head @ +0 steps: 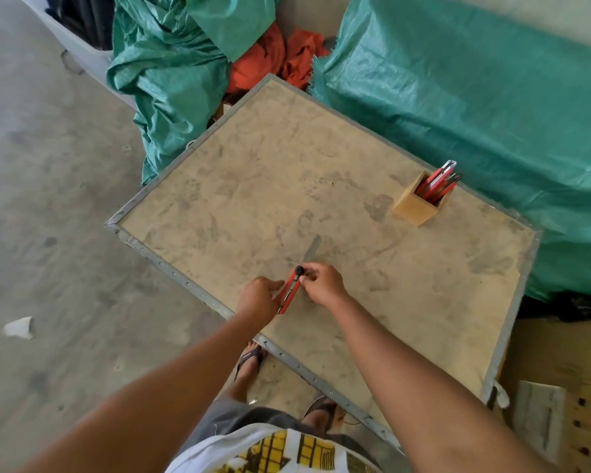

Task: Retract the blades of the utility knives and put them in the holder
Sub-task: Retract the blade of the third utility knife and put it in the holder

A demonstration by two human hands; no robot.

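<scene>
Head view shows 2 bare arms reaching forward over a dusty brown table point(321, 172) with a grey metal rim. Near the front edge of this table, both hands hold 1 red utility knife point(289, 292), which lies slanted close to the surface. Its long grey blade point(311, 250) is pushed out and points away from the person, toward the far right. The left hand point(258, 297) is closed around the back part of the red handle, fingers curled on its side. The right hand point(323, 285) pinches the black knob point(299, 270) at the front end of the handle with thumb and fingertips, while the other fingers are bent. Well apart from the hands, near the far right edge of the table, a small square wooden holder point(410, 208) stands upright. Several red knives point(437, 182) stand inside it, leaning to the right, and their ends rise above its rim. Behind the table lie green tarps point(475, 107) and some orange cloth point(263, 59). Below the table edge, 2 feet in dark sandals point(249, 358) stand on the grey concrete floor point(48, 199), and a white scrap point(19, 327) lies on the floor at the left
</scene>
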